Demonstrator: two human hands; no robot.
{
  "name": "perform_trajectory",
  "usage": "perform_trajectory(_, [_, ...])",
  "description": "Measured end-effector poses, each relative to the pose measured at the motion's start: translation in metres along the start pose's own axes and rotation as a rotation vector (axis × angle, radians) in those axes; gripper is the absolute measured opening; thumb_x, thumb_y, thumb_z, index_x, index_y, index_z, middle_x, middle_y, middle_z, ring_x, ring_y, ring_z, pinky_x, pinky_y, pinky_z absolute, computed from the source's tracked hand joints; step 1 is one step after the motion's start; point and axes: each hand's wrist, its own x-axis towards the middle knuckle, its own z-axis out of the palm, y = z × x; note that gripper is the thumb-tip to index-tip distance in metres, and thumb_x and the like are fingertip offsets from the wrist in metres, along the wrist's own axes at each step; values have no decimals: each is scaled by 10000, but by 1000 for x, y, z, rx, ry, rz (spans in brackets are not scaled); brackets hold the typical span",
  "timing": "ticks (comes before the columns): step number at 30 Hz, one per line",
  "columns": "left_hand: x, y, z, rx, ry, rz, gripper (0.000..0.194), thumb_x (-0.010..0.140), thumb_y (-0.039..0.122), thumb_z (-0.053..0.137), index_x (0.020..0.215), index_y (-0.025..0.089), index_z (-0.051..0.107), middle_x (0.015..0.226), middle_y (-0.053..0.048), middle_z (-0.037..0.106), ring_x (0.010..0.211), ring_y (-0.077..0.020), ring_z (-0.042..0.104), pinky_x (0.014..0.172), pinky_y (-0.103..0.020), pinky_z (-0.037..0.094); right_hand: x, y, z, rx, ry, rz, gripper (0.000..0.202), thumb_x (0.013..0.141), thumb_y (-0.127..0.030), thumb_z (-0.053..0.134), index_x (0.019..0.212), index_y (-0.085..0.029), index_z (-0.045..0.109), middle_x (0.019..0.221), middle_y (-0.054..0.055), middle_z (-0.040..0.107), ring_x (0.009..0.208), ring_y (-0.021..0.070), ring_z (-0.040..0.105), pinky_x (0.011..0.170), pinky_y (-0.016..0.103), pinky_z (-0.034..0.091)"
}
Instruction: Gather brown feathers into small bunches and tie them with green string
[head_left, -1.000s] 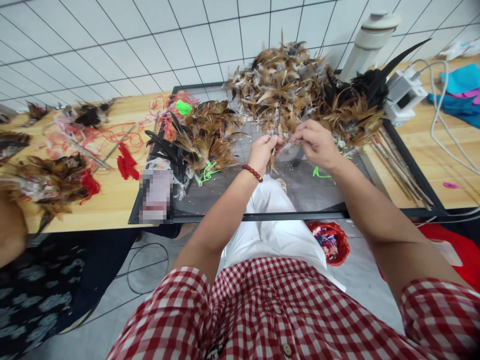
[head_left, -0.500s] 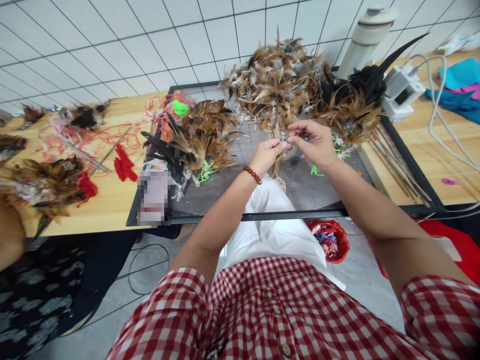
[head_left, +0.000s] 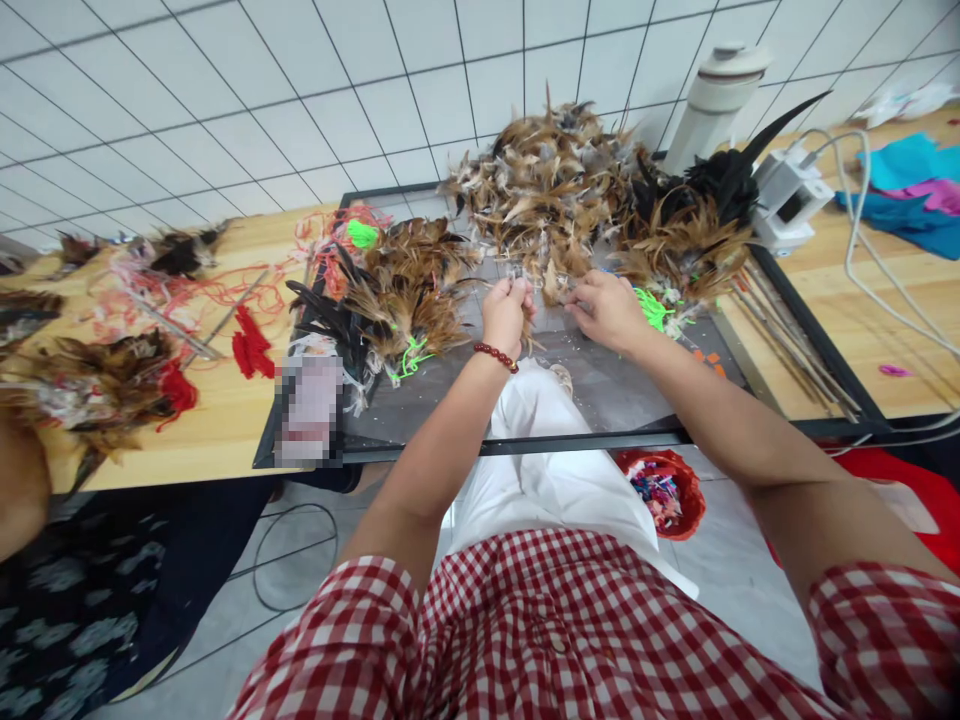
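Observation:
My left hand [head_left: 506, 315], with a red bead bracelet on its wrist, is closed on brown feathers [head_left: 528, 328] over the dark tray's middle. To its right, apart from it, my right hand [head_left: 604, 308] is bent at the front edge of a large heap of brown feathers [head_left: 551, 185]; its fingertips are near a feather, and whether they grip it is unclear. A smaller feather bundle with green ties [head_left: 420, 290] lies left of my left hand. Bright green strands [head_left: 654, 309] lie just beyond my right hand.
Thin sticks [head_left: 795, 345] lie at the tray's right. A pale bottle [head_left: 712, 105] and a white charger [head_left: 791, 195] stand behind. A blurred rectangular item [head_left: 309, 410] is at the left corner. More feathers [head_left: 105, 380] and a co-worker's arm [head_left: 21, 480] are far left. A red basket [head_left: 664, 493] is below.
My hands, which met at the fingertips, have separated. The left moved slightly left with feathers, and the right shifted a little down. The view has tilted up slightly.

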Motion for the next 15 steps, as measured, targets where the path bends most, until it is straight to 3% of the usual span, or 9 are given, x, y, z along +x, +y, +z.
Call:
perform_trajectory(3, [-1, -1, 1, 10, 8, 4, 333, 1045, 160, 499, 714, 184, 535, 531, 83, 462, 466, -45, 483, 504, -178, 369, 2, 2, -2, 86, 83, 55, 178, 899, -249, 541, 931, -213, 713, 974, 136, 750, 909, 304, 670, 782, 418, 472])
perform_trajectory(6, [1, -4, 1, 30, 1, 60, 288, 1019, 171, 562, 731, 173, 570, 638, 60, 566, 515, -37, 516, 537, -168, 392, 4, 5, -6, 208, 117, 85, 155, 897, -269, 540, 926, -227, 686, 854, 88, 742, 795, 266, 653, 747, 388, 474])
perform_trajectory(10, [1, -11, 1, 144, -143, 168, 231, 967, 162, 643, 736, 162, 639, 875, 13, 704, 550, -27, 544, 551, -166, 417, 3, -1, -13, 280, 108, -19, 143, 893, -284, 563, 855, -234, 692, 883, 89, 756, 852, 261, 677, 814, 403, 516])
perform_trajectory(12, [-1, -14, 3, 197, -218, 144, 236, 946, 129, 658, 712, 156, 646, 818, 9, 687, 558, -39, 564, 548, -167, 421, 2, -4, -15, 347, 110, -60, 171, 916, -324, 577, 861, -237, 713, 902, 88, 762, 885, 256, 693, 865, 413, 537])
perform_trajectory(15, [-4, -14, 4, 179, -237, 75, 285, 964, 95, 610, 685, 151, 621, 676, 29, 615, 558, -48, 564, 570, -166, 436, 3, -6, -14, 546, 172, -31, 242, 924, -456, 644, 980, -242, 741, 943, 77, 763, 909, 244, 705, 890, 420, 566])
